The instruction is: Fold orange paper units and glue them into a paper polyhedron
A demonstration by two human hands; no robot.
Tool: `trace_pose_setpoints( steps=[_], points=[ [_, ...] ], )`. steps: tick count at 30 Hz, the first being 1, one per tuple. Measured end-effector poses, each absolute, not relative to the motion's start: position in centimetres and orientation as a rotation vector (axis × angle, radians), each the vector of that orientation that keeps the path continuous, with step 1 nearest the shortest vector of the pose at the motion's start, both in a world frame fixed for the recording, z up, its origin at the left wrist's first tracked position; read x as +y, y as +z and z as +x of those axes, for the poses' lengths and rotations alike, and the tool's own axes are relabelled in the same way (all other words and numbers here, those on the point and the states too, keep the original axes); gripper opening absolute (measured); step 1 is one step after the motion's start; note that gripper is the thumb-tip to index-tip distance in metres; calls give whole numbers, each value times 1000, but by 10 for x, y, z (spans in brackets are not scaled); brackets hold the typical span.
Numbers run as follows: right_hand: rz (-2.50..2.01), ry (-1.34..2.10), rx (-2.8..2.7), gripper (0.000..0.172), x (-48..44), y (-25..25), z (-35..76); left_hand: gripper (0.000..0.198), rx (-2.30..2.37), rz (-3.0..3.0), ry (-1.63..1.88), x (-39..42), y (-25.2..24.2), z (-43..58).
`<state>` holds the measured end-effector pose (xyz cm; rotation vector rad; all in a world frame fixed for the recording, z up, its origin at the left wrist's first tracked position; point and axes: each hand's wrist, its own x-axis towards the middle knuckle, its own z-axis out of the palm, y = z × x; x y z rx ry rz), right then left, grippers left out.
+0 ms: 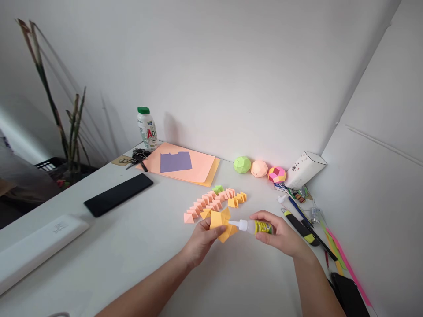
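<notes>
- Left hand (202,240): its grip is pinching an orange paper piece (218,220), the thumb pressing at the front and the fingers curling behind.
- Orange paper piece: folded, with several angular points; it is hanging in the left hand over the middle of the bench (139,264).
- Right hand (277,235): its grip is closing around a small yellow-labelled bottle (263,227), which is lying sideways between thumb and fingers, its thin nozzle (235,223) pointing at the orange paper piece; contact at the tip cannot be told.
- Peach folded units (201,204): are standing in slanting rows just beyond the left hand, orange folded units (233,202) and one green unit (218,189) sitting near them.
- Three paper balls, green (242,164), peach (259,168) and multicoloured (276,175): are lining up along the back edge, a white container (303,171) leaning beside the last.
- Peach sheet (198,169): is lying toward the back left corner, carrying a purple sheet (176,162); a green-capped bottle (147,130) is standing behind.
- Black-and-lime cutter (300,227): is lying near the right edge.
</notes>
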<state>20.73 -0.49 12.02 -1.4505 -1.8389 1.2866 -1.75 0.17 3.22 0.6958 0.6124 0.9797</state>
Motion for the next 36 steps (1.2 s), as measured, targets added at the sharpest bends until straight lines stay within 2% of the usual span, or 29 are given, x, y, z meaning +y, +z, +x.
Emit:
trace_pose_setpoints(
  steps=[4,12,15,22,28,30,36],
  points=[
    [-1312,1391,-1690,47,2,113,216,14,587,684,969,3,31,-18],
    [-1004,1528,-1321,31,18,89,218,13,520,651,936,3,30,-18],
    [-1094,1452,-1309,29,22,80,215,13,500,650,935,3,32,-17],
    [-1484,1042,-1302,38,44,30,219,14,506,652,955,4,30,-15],
    [-1504,885,-1311,45,57,-1,233,15,482,600,950,4,25,-15],
    [-1497,868,-1341,50,58,-5,236,14,487,580,944,3,24,-15],
    [-1593,834,-1461,84,56,-3,240,12,490,565,926,2,23,-15]
  ],
)
